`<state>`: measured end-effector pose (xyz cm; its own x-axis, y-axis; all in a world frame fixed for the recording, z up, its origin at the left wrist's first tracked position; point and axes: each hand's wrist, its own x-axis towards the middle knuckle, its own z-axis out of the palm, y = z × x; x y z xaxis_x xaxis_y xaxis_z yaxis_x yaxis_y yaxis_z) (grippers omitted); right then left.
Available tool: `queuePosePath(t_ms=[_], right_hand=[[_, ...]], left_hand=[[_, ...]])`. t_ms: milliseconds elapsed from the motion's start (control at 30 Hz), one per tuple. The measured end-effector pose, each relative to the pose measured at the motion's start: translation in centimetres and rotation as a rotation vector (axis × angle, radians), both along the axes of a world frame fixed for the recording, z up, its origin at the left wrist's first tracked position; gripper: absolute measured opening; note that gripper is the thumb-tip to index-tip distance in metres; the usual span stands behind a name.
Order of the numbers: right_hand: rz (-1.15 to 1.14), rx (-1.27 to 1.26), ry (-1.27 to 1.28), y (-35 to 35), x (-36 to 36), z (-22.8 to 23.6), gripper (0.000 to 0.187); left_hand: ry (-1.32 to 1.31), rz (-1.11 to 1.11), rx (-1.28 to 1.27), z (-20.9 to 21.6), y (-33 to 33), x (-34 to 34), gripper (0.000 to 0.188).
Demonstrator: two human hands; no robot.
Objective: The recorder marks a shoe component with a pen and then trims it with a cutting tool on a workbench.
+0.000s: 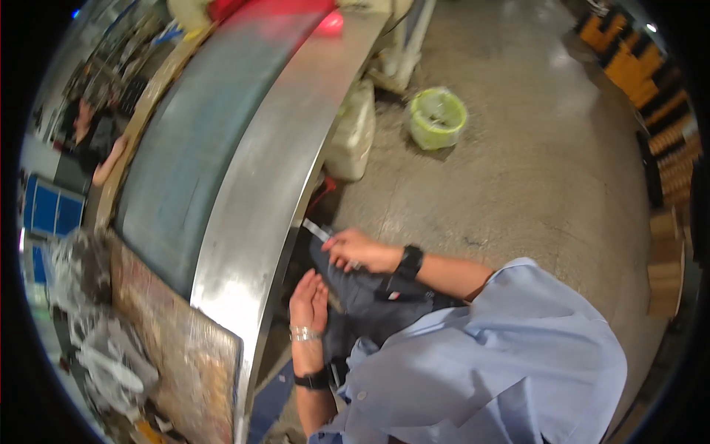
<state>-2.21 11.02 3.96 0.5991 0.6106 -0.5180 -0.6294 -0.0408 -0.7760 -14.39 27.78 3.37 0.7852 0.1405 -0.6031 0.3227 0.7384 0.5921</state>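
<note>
My right hand [356, 250] is closed around a narrow, flat, light-grey strip-like tool [316, 230]. Its end sticks out toward the edge of the metal table side; the exact kind is too blurred to make out. Nearer to me, my left hand [308, 302] holds nothing, its fingers stretched out above my dark trousers [370, 296]. It lies close beside the long metal edge [244, 200] of a conveyor, apart from my right hand. Both wrists wear black bands.
A greenish-grey belt [200, 140] runs along the conveyor, with a plastic-wrapped board [174, 325] at its near end. Across it a co-worker's hand [118, 146] rests on the far rail. A white plastic container [351, 137] and a yellow-green bucket [436, 118] stand on the floor.
</note>
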Motion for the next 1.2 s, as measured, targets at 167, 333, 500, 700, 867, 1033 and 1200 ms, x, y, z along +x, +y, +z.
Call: queuePosePath(t_ms=[167, 333, 500, 700, 867, 1033, 1200], right_hand=[[0.103, 0.011, 0.015, 2.4, -2.4, 0.3, 0.024], [0.167, -0.04, 0.07, 4.0, -3.5, -2.2, 0.019], [0.295, -0.167, -0.005, 6.5, -4.5, -1.3, 0.017], [0.219, -0.302, -0.171, 4.7, -4.6, -2.4, 0.022], [0.128, -0.34, -0.172, 3.8, -4.5, -1.6, 0.015], [0.051, -0.301, -0.309, 5.7, -3.6, 2.0, 0.023], [-0.051, -0.116, -0.485, 8.3, -1.9, 2.3, 0.027]], left_hand=[[0.058, 0.1, -0.135, -0.3, 0.1, -1.0, 0.027], [0.07, 0.171, -0.076, -2.0, 1.6, -1.7, 0.023], [-0.046, 0.209, -0.258, -6.6, 3.1, -2.2, 0.029], [0.045, 0.228, -0.461, -9.4, 1.9, -0.4, 0.026], [-0.028, 0.112, -0.418, -12.0, 0.8, -0.9, 0.032], [-0.06, -0.021, -0.509, -11.5, -0.4, -2.4, 0.037], [-0.036, -0.224, -0.472, -10.0, -1.0, -3.1, 0.019]])
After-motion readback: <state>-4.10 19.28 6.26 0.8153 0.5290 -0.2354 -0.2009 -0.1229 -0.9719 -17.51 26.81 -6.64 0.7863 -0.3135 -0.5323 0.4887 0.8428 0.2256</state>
